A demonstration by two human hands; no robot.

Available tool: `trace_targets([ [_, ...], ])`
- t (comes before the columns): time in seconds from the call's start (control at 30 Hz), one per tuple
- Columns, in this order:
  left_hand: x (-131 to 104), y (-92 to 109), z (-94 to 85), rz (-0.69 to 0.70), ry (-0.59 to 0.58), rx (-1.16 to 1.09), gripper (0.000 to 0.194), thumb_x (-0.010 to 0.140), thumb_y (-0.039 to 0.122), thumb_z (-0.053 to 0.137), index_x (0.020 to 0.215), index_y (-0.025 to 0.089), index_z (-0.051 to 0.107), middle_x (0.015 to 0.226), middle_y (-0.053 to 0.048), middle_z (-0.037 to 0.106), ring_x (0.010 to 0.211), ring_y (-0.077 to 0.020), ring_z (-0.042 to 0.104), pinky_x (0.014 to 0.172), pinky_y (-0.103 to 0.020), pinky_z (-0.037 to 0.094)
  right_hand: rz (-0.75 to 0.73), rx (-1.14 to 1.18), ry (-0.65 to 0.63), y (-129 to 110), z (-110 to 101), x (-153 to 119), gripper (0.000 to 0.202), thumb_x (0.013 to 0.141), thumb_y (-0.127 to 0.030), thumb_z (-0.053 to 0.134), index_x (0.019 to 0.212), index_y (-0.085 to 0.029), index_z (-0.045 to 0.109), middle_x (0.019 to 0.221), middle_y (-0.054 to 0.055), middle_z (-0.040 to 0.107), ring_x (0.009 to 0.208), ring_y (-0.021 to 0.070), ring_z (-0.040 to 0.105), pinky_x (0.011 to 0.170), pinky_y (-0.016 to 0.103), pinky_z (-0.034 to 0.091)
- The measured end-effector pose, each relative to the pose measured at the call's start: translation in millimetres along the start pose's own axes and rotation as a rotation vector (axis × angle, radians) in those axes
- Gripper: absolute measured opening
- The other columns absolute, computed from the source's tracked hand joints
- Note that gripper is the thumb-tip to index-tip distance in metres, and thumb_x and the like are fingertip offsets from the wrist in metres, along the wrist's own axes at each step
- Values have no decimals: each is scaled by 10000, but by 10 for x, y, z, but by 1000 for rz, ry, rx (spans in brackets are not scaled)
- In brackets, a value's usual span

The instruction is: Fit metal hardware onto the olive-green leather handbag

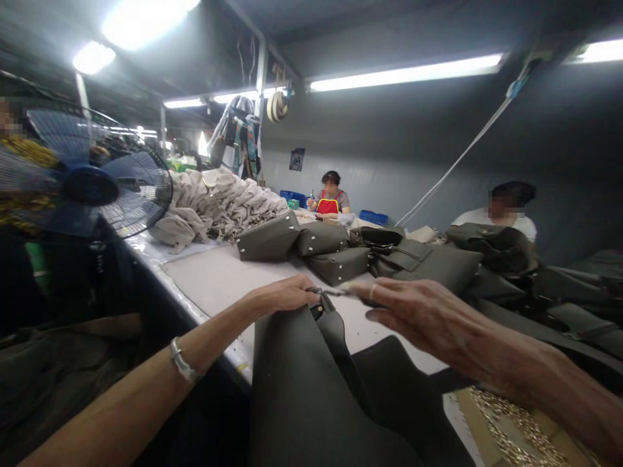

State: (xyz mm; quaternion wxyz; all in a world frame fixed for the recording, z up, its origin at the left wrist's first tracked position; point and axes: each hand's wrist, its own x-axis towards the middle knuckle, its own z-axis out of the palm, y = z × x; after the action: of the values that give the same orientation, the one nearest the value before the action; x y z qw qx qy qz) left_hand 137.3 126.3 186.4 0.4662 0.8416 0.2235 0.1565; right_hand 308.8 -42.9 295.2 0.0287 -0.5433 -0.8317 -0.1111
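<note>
A dark olive-grey bag [296,383] stands close in front of me, its top gaping and a flap spread toward the right. My left hand [291,293], with a silver bracelet on the wrist, pinches the bag's upper corner by a small metal fitting [318,310]. From the right, my right hand [409,311] holds a slim metal hand tool [335,292], pliers or scissors, its tip at that same corner. The tool and fingertips are smeared by motion, so its exact kind and whether it touches the fitting cannot be made out.
Several dark bags [335,263] lie across the table [209,279], with more heaped right. Beige fabric pieces [228,201] are piled at the left, near a fan [90,188]. A box of small gold-coloured metal parts [516,421] sits lower right. Two people sit beyond the table.
</note>
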Motion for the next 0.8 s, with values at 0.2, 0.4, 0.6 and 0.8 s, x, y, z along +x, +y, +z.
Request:
trace_targets([
  [0.2, 20, -19, 41, 20, 22, 24, 255, 753, 382, 478, 617, 180, 401, 548, 47, 315, 492, -91, 257, 454, -263, 153, 22, -278, -255, -101, 438, 103, 158, 967, -164, 637, 1117, -189, 596, 838, 26, 598, 631, 168, 561, 486, 270, 242],
  [0.4, 20, -56, 47, -3, 48, 23, 276, 763, 426, 467, 641, 180, 440, 542, 53, 318, 480, -91, 271, 453, -247, 185, 148, -238, -192, -33, 711, 44, 137, 984, -161, 625, 1107, -201, 580, 857, 19, 596, 627, 195, 580, 476, 283, 225],
  [0.6, 60, -60, 65, -51, 82, 39, 273, 750, 428, 468, 644, 177, 452, 529, 52, 330, 461, -88, 279, 443, -246, 178, 289, -140, -174, -83, 826, -20, 179, 1006, -169, 595, 1181, -199, 568, 940, 37, 605, 723, 213, 611, 561, 286, 365],
  [0.8, 110, -81, 89, -76, 140, 85, 250, 751, 399, 452, 629, 186, 406, 510, 58, 307, 451, -88, 272, 434, -254, 161, 387, -14, -110, -104, 952, -4, 173, 1011, -161, 585, 1183, -178, 571, 940, 51, 630, 827, 218, 629, 687, 258, 444],
])
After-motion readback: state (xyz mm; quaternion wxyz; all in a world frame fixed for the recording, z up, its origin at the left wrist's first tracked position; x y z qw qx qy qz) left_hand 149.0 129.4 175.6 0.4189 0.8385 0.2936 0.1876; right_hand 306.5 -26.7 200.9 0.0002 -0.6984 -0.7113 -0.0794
